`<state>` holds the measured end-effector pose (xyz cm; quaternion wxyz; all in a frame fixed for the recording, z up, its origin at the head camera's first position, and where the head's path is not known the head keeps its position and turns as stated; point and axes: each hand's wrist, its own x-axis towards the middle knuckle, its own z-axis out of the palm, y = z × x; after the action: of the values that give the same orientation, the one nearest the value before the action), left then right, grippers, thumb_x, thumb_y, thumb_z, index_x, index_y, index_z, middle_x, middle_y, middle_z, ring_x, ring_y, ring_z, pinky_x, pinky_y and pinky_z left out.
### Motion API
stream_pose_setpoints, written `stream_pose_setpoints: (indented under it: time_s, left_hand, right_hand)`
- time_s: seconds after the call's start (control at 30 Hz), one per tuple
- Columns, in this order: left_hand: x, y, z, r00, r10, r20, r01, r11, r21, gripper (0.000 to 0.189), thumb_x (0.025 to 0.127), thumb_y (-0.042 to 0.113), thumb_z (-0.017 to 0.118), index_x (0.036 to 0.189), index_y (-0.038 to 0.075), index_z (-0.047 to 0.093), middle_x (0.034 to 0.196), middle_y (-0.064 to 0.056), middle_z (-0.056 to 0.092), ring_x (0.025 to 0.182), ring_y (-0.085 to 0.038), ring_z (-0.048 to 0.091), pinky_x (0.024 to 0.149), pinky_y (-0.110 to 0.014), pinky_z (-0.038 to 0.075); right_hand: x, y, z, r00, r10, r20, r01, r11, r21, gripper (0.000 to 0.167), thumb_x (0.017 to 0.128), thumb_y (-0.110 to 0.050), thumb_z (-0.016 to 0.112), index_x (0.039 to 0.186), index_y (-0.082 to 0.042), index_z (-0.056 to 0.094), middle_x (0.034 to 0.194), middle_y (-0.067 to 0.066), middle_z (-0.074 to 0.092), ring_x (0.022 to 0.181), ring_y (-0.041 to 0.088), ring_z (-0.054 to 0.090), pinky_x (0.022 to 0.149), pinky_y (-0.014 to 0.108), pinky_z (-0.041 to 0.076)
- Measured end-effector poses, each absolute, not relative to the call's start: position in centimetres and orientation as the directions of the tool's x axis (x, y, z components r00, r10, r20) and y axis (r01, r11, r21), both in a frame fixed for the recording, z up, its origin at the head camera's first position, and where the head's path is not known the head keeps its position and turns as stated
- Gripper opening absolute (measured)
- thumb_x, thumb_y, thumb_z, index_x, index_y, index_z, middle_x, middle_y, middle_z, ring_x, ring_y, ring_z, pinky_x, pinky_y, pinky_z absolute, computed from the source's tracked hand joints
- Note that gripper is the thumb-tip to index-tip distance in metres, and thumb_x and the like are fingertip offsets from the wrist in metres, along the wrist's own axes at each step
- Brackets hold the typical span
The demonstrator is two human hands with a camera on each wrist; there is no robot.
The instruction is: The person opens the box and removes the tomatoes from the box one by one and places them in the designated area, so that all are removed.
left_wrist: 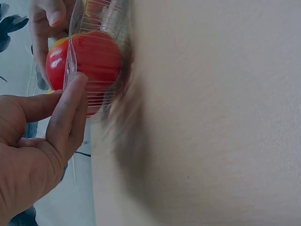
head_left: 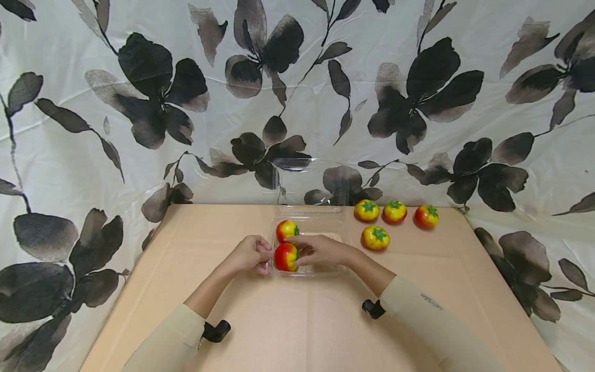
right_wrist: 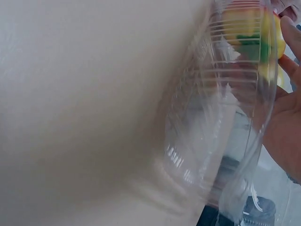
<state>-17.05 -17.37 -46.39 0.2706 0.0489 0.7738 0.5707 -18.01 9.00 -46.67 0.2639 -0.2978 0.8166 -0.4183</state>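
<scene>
A clear plastic clamshell box [head_left: 331,236] stands on the table with its lid [head_left: 311,181] raised at the back. My left hand [head_left: 255,253] pinches the left rim of the box between thumb and fingers; the left wrist view shows this pinch close up. Inside, along the left side, sit two red and yellow toy tomatoes: a rear tomato [head_left: 286,230] and a front tomato [head_left: 285,257]. Reaching in from the right, my right hand [head_left: 323,250] holds the front tomato, its index finger passing between the two. In the right wrist view, the box wall partly covers the fingertips.
To the right of the box are several more toy tomatoes, one of them a mostly yellow tomato [head_left: 375,237] nearest the box. A red one [head_left: 425,217] lies farthest right. The tan table [head_left: 288,320] ends at a floral cloth [head_left: 325,113] behind.
</scene>
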Motion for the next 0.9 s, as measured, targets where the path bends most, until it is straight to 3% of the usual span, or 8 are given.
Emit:
stream_pose_setpoints:
  time_s: [0.33, 0.9]
  left_hand:
    - [-17.0, -17.5, -46.4, -0.851, 0.387, -0.356, -0.224, 0.347, 0.911, 0.017, 0.097, -0.007, 0.064, 0.109, -0.011, 0.052, 0.079, -0.015, 0.067, 0.057, -0.018, 0.068, 0.057, -0.033, 0.065]
    - [-17.0, -17.5, -46.7, -0.851, 0.390, -0.351, -0.215, 0.351, 0.911, 0.017, 0.097, -0.006, 0.063, 0.109, -0.011, 0.053, 0.081, -0.020, 0.066, 0.056, -0.018, 0.067, 0.057, -0.032, 0.065]
  right_hand:
    - [-17.9, 7.6, -47.5, -0.694, -0.694, -0.190, -0.233, 0.467, -0.853, 0.068, 0.096, -0.023, 0.075, 0.157, -0.017, 0.045, 0.140, 0.008, 0.060, 0.118, 0.020, 0.062, 0.105, 0.032, 0.057]
    - [-17.8, 7.0, -47.8, -0.720, -0.668, -0.187, -0.261, 0.511, -0.819, 0.059, 0.097, -0.026, 0.075, 0.151, -0.024, 0.050, 0.138, 0.004, 0.060, 0.124, 0.022, 0.058, 0.110, 0.038, 0.053]
